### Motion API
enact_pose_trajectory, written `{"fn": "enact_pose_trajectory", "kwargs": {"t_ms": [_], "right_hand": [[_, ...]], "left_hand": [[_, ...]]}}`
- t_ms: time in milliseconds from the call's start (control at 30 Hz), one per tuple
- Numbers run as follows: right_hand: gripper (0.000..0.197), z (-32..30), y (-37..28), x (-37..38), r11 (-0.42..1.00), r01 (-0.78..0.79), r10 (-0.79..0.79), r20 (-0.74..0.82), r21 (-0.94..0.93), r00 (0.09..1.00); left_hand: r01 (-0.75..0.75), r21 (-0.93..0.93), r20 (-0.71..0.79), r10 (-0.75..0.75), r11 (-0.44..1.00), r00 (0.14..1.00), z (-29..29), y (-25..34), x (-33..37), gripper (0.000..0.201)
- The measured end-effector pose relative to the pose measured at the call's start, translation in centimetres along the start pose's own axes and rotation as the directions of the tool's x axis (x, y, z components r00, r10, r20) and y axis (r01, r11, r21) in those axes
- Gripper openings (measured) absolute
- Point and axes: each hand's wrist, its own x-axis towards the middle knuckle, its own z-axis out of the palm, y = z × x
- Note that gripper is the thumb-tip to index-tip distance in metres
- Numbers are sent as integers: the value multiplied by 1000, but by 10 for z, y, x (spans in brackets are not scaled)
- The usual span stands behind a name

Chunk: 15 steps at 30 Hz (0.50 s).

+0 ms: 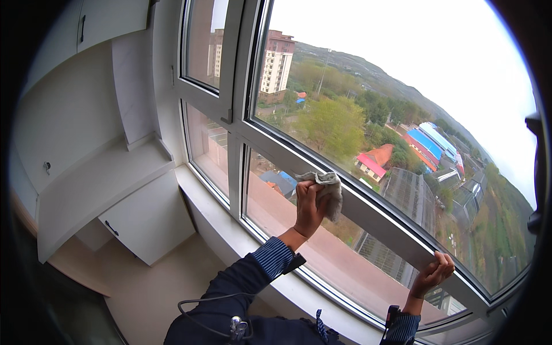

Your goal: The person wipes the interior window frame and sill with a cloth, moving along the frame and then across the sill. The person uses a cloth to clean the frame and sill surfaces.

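My left hand is closed round a crumpled greyish-white cloth. It presses the cloth to the grey horizontal rail of the window frame, below the large upper pane. Farther right along the same rail, my right hand has its fingers curled over the upper edge, gripping it. Below the rail runs a lower pane, partly covered by my left hand and forearm. Both arms wear dark sleeves with striped cuffs.
A white window sill runs beneath the panes. On the left stand a pale counter and a white cabinet door with a dark handle. A narrower window sash with a handle is at the upper left. A thin cable loops by my left arm.
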Motion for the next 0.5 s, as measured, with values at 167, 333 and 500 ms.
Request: {"fn": "enact_pose_trajectory", "kwargs": {"t_ms": [167,333,500], "right_hand": [[21,1,2,-3,1000,-2,2,-1,-10,1000],[20,2,3,-2,1000,6,-6,1,-24,1000],[19,3,2,-2,999,2,-2,-7,-35,1000]], "left_hand": [[140,74,-228,-120,987,966,-46,-88,72,22],[211,329,-323,-100,920,941,-124,-174,156,13],[231,445,-386,-48,865,921,-154,-214,183,15]]}}
